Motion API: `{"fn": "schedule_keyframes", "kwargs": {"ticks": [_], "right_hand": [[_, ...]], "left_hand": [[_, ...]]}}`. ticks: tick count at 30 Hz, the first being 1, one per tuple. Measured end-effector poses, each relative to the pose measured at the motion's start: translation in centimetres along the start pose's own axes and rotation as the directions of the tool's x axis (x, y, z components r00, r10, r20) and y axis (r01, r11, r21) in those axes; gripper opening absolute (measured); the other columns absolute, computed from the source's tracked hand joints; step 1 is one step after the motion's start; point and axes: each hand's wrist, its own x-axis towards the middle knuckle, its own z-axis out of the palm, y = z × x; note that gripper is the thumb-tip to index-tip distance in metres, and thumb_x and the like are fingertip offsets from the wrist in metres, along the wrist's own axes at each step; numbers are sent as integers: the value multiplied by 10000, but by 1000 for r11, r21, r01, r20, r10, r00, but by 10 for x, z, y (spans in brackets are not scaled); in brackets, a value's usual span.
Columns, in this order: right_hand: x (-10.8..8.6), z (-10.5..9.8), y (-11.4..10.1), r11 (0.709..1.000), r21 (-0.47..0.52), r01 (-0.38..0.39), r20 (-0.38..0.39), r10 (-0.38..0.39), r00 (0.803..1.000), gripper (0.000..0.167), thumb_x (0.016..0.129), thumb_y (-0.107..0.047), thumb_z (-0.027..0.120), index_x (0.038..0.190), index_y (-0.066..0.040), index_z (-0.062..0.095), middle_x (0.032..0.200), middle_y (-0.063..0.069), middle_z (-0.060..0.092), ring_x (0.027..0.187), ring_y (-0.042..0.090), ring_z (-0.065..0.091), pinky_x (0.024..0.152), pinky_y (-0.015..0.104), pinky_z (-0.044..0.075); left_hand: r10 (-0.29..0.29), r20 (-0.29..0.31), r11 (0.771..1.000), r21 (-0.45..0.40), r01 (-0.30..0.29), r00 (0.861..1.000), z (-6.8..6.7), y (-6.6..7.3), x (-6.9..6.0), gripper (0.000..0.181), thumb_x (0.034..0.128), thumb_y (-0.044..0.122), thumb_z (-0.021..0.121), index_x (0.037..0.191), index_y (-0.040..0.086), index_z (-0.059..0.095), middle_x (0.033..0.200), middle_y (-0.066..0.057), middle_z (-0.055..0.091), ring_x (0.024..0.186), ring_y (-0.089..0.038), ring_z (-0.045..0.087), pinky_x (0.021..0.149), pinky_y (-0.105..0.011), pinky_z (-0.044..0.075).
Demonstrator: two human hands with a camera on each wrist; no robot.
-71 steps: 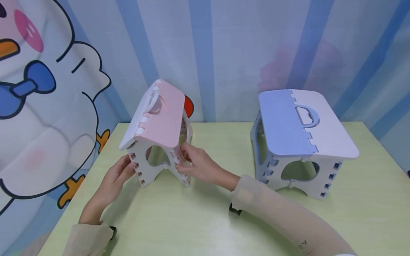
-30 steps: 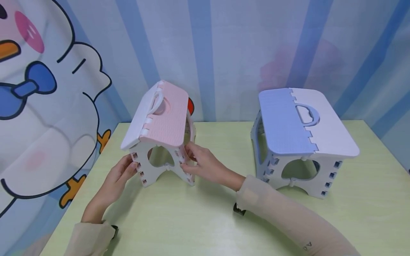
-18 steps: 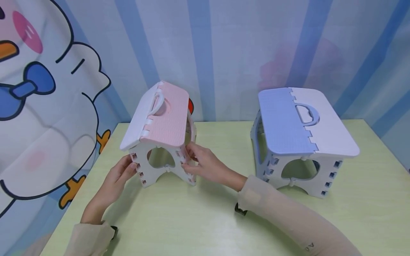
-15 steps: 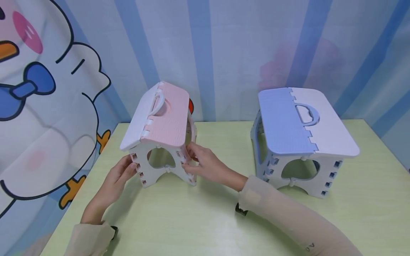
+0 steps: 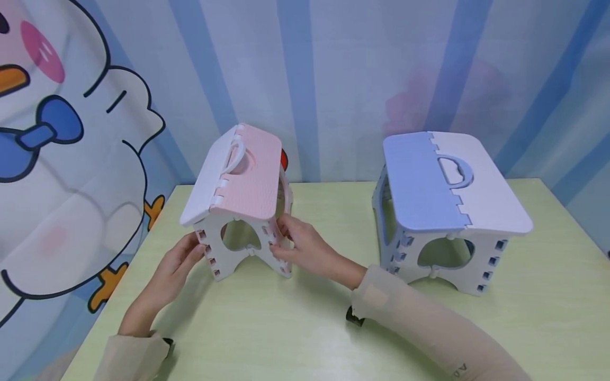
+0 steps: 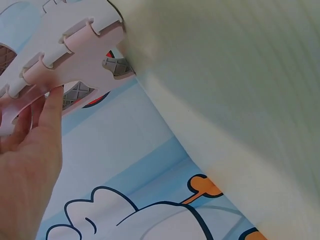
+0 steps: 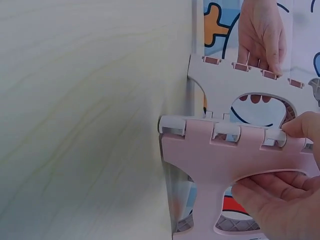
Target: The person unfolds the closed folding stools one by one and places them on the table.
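A pink and white folding step stool (image 5: 252,182) stands half-folded at the left of the table, its two seat halves peaked like a roof and its white handle raised. My left hand (image 5: 169,270) grips the left leg panel, thumb at its hinged front edge. Those fingers pass behind the panel and show through its opening in the right wrist view, beyond the pink panel (image 7: 200,150). My right hand (image 5: 307,247) pinches the right leg panel by its front hinge, the thumb in front and the other fingers inside the opening.
A blue and white folding stool (image 5: 419,185) stands fully unfolded to the right, its seat flat. The pale green table (image 5: 267,328) meets a striped curtain (image 5: 345,79) behind. A cartoon bird (image 5: 66,222) is printed on the cloth at the left.
Since the first frame the pink stool's right side and my right hand have shifted slightly right, and the leg panels stand a little wider apart. Over the last half second little differs.
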Motion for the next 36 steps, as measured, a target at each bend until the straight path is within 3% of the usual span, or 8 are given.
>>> {"fn": "schedule_keyframes", "kwargs": {"ticks": [4, 7, 13, 20, 22, 27, 31, 36], "right_hand": [[0, 0, -4, 1000, -1, -28, 5, 28, 1000, 277, 950, -160, 686, 1163, -60, 539, 1082, 22, 617, 1017, 189, 578, 844, 402, 539], [-1, 0, -7, 999, -2, -48, 7, 48, 999, 299, 946, -164, 692, 1180, -48, 546, 1111, 38, 628, 1053, 195, 584, 876, 441, 536], [-6, -5, -14, 997, -4, -73, 1, 73, 997, 354, 963, -196, 665, 1249, -27, 544, 1198, 64, 632, 1135, 223, 582, 938, 447, 518], [-9, -11, -18, 989, -24, -149, -73, 147, 986, 529, 1006, -348, 592, 1373, 25, 515, 1331, 150, 607, 1239, 288, 564, 974, 444, 501], [-10, -12, -20, 984, -42, -171, -113, 166, 980, 552, 1011, -389, 576, 1373, 25, 523, 1345, 163, 598, 1252, 287, 556, 990, 427, 491], [-9, -18, -24, 976, -89, -198, -205, 177, 963, 586, 1018, -460, 529, 1383, -2, 527, 1398, 150, 562, 1310, 265, 504, 1061, 410, 432], [-6, -24, -29, 971, -109, -210, -245, 179, 953, 648, 1024, -491, 496, 1442, 3, 467, 1456, 144, 509, 1356, 268, 455, 1094, 419, 395], [1, -33, -37, 958, -136, -251, -272, 207, 940, 744, 1000, -567, 490, 1497, -19, 409, 1497, 132, 468, 1368, 262, 442, 1095, 431, 393]], "left_hand": [[-1, -12, 999, 39, 1, 1000, -1, 1, -1, 470, 1090, 184, 427, 1493, -46, 353, 1449, -217, 484, 1288, -390, 496, 955, -84, 366], [-1, -5, 999, 50, 1, 1000, -3, 2, -2, 471, 1096, 194, 407, 1496, -48, 354, 1459, -213, 477, 1296, -390, 491, 957, -80, 361], [65, -9, 998, -1, -65, 998, -6, 6, -3, 449, 1110, 126, 313, 1505, -86, 320, 1498, -272, 405, 1327, -437, 430, 989, -114, 376], [83, -84, 996, -13, -84, 993, -11, 0, -4, 437, 1104, 99, 316, 1513, -56, 335, 1447, -265, 463, 1276, -19, 472, 982, -142, 410], [79, -97, 997, 10, -79, 992, -12, 0, -3, 437, 1105, 107, 321, 1514, -44, 341, 1456, -248, 463, 1300, -79, 484, 979, -136, 408], [55, -152, 996, 76, -44, 987, -16, 3, 0, 447, 1111, 151, 319, 1519, -28, 344, 1468, -228, 463, 1324, -399, 459, 989, -101, 367], [21, -218, 993, 120, 6, 976, -19, 9, 2, 476, 1114, 215, 317, 1541, 4, 324, 1495, -214, 438, 1348, -410, 430, 1013, -87, 320], [14, -251, 992, 125, 18, 968, -25, 18, 7, 500, 1111, 263, 328, 1570, 67, 290, 1554, -175, 371, 1409, -386, 345, 1147, -479, 301]]}}
